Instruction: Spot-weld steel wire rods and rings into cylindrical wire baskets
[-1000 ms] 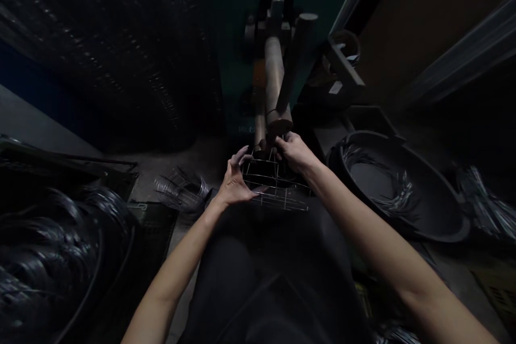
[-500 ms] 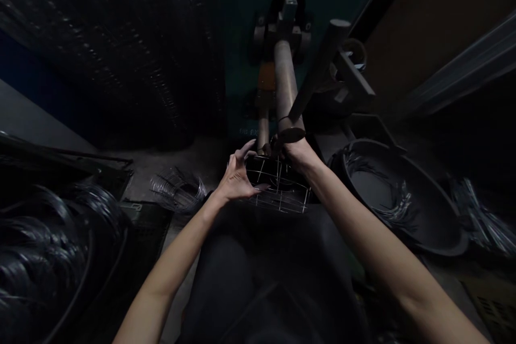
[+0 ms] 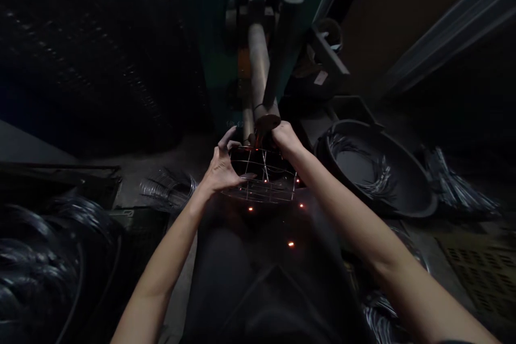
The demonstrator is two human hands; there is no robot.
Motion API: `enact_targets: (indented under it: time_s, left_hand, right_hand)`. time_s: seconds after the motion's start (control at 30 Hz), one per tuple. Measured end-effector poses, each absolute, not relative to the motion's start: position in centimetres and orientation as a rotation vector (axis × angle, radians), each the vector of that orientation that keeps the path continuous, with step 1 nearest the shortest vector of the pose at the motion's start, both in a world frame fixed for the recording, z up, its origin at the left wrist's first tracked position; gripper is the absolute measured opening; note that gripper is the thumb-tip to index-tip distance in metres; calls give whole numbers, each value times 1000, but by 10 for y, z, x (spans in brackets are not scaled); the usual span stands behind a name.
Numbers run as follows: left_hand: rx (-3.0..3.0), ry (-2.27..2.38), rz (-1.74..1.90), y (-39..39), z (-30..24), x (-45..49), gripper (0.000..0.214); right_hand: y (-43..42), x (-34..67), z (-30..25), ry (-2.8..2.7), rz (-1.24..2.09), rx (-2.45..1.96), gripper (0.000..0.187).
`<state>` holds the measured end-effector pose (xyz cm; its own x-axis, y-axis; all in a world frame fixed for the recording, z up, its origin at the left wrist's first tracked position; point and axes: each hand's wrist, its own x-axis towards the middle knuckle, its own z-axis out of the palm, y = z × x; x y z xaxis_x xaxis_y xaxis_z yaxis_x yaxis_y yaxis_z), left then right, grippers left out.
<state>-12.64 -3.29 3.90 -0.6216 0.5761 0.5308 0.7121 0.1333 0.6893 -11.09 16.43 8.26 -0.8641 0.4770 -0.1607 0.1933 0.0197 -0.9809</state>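
A round wire cage (image 3: 252, 185) of thin metal rods lies in front of me, below the arms of a spot welder (image 3: 260, 59). My left hand (image 3: 220, 169) curves round its left side, thumb on the near side and fingers on the far side. At its far right edge, my right hand (image 3: 285, 138) is closed on the cage, its fingertips partly hidden beside the welder's upper arm. An orange glow shows where the lower electrode (image 3: 249, 137) meets the cage's far rim. Orange sparks (image 3: 291, 244) are falling over the cage and my dark apron (image 3: 242, 279).
On the right stands a wide dark basin (image 3: 415, 188) with wire rings (image 3: 379, 177) in it. Bundled metal rods (image 3: 459, 188) lie beyond it, near a yellowish crate (image 3: 481, 269). Wire coils (image 3: 36, 258) fill the left side, and a smaller coil (image 3: 169, 188) lies by my left arm.
Sparks and an orange glow have appeared at the cage. The view has shifted, so the welder and both hands now sit farther left and slightly higher. Both hands stay at the cage.
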Motion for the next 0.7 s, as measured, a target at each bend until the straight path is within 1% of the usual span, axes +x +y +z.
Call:
enact_targets:
  time_s: [0.1,0.2,0.3,0.37,0.53,0.7]
  left_hand:
    - [-1327,-2226,-1503,-35,39,-128,122]
    - [-1337,-2203,-1505,-41,38,-130,123]
    - [-1334,-2190,-1495,-49,38,-133,125]
    - [-1330,-2172,-1501,-54,38,-135,124]
    - [-1354,-2124,-1550,-56,42,-139,118]
    - [-1359,-2117,-1611,-56,41,-142,120]
  right_hand:
    - [173,-103,90,-2083,2056,-744,30]
    - [178,-94,98,-2085,2289,-607,29]
    - [180,-92,101,-2104,2381,-461,30]
    - [177,-95,100,-2097,2361,-423,30]
    - [162,-104,93,-1982,2182,-481,34]
    - [155,-107,85,-1966,2142,-432,38]
